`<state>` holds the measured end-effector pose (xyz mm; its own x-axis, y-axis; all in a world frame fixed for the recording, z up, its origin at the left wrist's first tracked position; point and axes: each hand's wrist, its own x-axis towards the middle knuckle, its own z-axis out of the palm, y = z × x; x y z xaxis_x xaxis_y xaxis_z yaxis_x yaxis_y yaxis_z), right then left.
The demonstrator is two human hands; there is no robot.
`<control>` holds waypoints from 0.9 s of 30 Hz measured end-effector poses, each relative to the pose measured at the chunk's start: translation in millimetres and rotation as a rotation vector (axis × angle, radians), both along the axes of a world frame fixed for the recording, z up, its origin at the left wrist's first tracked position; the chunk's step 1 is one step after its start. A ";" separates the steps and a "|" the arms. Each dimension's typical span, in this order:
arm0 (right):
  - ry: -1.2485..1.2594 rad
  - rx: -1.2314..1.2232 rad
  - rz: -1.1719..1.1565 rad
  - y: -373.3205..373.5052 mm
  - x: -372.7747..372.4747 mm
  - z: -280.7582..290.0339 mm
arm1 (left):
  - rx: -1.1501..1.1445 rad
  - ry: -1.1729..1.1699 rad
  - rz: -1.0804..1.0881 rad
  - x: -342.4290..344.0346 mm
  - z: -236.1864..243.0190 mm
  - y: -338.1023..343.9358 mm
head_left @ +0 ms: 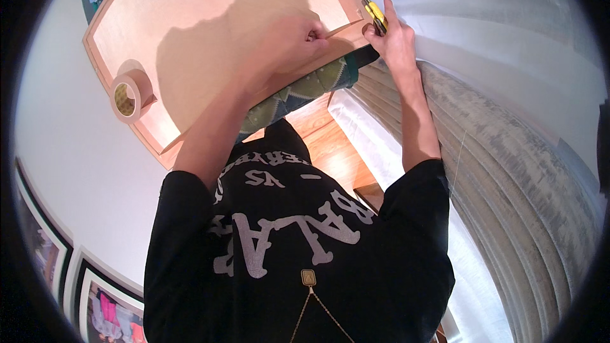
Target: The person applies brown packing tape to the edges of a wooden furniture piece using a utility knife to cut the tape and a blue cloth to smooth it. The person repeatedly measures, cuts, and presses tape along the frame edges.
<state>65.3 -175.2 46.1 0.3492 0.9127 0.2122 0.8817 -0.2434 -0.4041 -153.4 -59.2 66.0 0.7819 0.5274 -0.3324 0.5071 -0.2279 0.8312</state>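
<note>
Gold pendant (308, 277), black shirt (222, 308); pale panel (190, 0) beyond, tape roll (132, 98) at left edge

Left hand (302, 38) pinching thin strip (346, 27) over panel's right end; right hand (395, 41) gripping yellow cutter (377, 14); left border flat, strip seemingly not yet pressed down

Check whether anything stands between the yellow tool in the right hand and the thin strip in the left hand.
Nothing visible does. The right hand holds the yellow tool close to the right end of the thin strip pinched by the left hand. The tape roll sits off to the left, out of the way.
</note>
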 end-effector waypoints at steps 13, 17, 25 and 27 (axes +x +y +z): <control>0.292 -0.067 -0.245 9.3 11.5 20.7 | 0.221 -0.117 0.004 -27.5 21.6 -25.2; 0.550 -0.070 -0.344 1.9 1.4 47.6 | 0.359 0.235 -0.091 -62.2 14.2 -36.1; 0.254 0.057 0.082 75.7 -76.1 61.7 | 0.447 0.237 0.024 -100.9 28.8 -50.5; 0.192 -0.056 0.140 97.9 -102.4 48.6 | 0.487 0.462 0.025 -124.2 33.5 -47.5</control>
<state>-37.1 -77.4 94.7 0.2472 0.9635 0.1024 0.8170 -0.1505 -0.5567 -277.7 -106.7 99.5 0.6020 0.7182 -0.3490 0.7960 -0.5055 0.3330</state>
